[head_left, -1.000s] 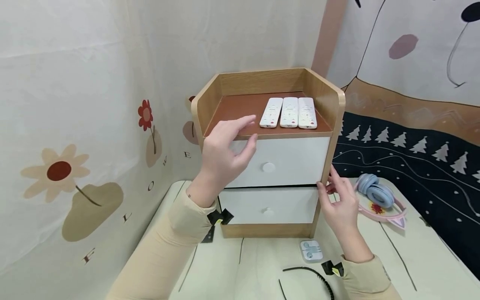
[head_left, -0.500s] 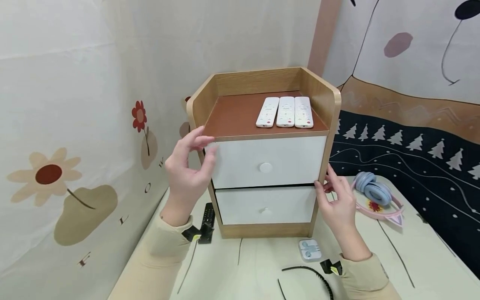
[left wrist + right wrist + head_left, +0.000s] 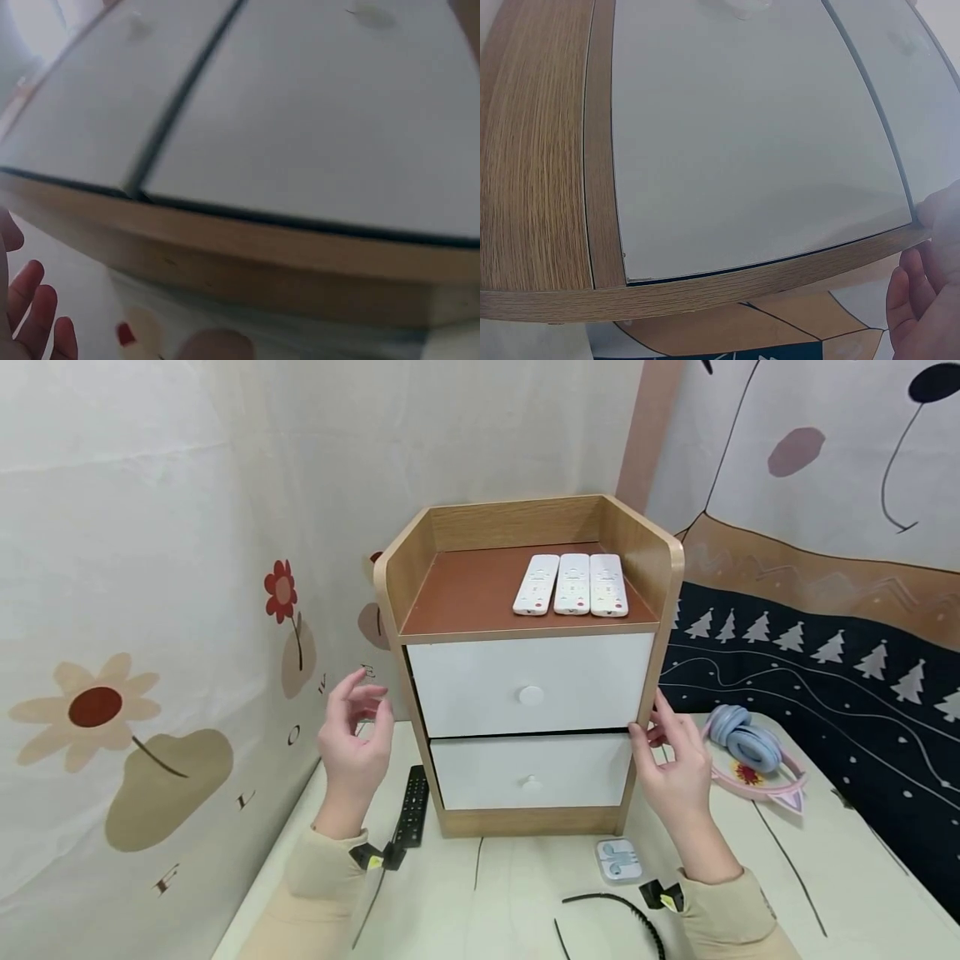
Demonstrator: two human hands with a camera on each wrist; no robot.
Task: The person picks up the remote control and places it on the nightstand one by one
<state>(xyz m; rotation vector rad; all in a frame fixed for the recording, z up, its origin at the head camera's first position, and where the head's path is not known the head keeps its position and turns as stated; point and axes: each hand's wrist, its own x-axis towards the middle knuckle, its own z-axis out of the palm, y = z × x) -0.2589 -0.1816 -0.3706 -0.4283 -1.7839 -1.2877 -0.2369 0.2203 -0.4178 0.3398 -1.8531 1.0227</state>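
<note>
A small wooden cabinet (image 3: 532, 822) with two white drawers stands on the table. Its upper drawer (image 3: 480, 685) and lower drawer (image 3: 480, 768) each have a round white knob, and both look closed. My right hand (image 3: 678, 777) holds the cabinet's right side edge, thumb at the front and fingers along the outer side. To the left of the cabinet, my left hand (image 3: 352, 752) hangs in the air, fingers loosely bent, holding nothing. In the left wrist view, fingers (image 3: 34, 315) show apart from the cabinet side. Three white remote controls (image 3: 573, 585) lie side by side on the cabinet's brown top.
A black remote control (image 3: 412, 806) lies left of the cabinet base. Boxed earphones (image 3: 619, 860) and a black headband (image 3: 637, 912) lie in front. Blue and pink cat-ear headphones (image 3: 750, 747) rest at the right. Printed cloth hangs behind and at the left.
My left hand has moved left and down, from in front of the upper drawer to beside the cabinet, uncovering the drawer and the black remote control. The right hand stays at the edge.
</note>
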